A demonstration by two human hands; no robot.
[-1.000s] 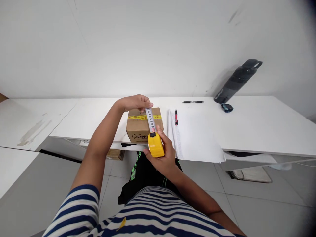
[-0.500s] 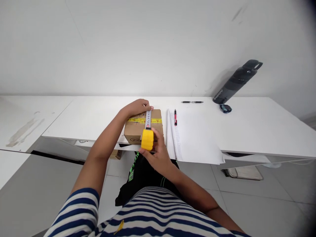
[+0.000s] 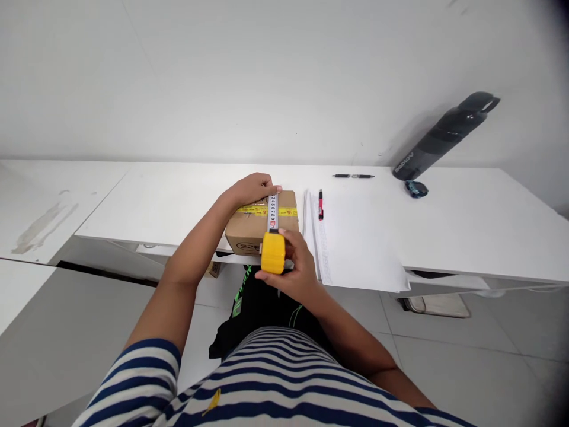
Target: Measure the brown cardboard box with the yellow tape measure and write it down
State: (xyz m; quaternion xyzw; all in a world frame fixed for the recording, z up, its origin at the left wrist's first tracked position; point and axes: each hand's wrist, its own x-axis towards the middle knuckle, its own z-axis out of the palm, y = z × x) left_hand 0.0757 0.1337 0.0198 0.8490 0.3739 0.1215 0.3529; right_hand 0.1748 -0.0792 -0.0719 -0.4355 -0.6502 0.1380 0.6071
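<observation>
A small brown cardboard box [image 3: 249,228] sealed with yellow tape sits at the front edge of the white table [image 3: 444,225]. My left hand [image 3: 249,188] rests on the box's far top edge and pinches the end of a white measuring tape [image 3: 272,213] that runs across the box top. My right hand [image 3: 296,267] grips the yellow tape measure case [image 3: 272,253] at the box's near edge, just off the table.
A stack of white paper [image 3: 355,249] lies right of the box with a red pen [image 3: 320,204] on it. Further back lie a black pen [image 3: 353,176], a dark bottle [image 3: 444,136] against the wall, and a small blue object [image 3: 416,188]. Another box [image 3: 215,268] sits under the table.
The yellow case first moved up toward the box, shortening the tape, then settled at the near edge. My left hand stayed on the far edge. The camera shifted slightly.
</observation>
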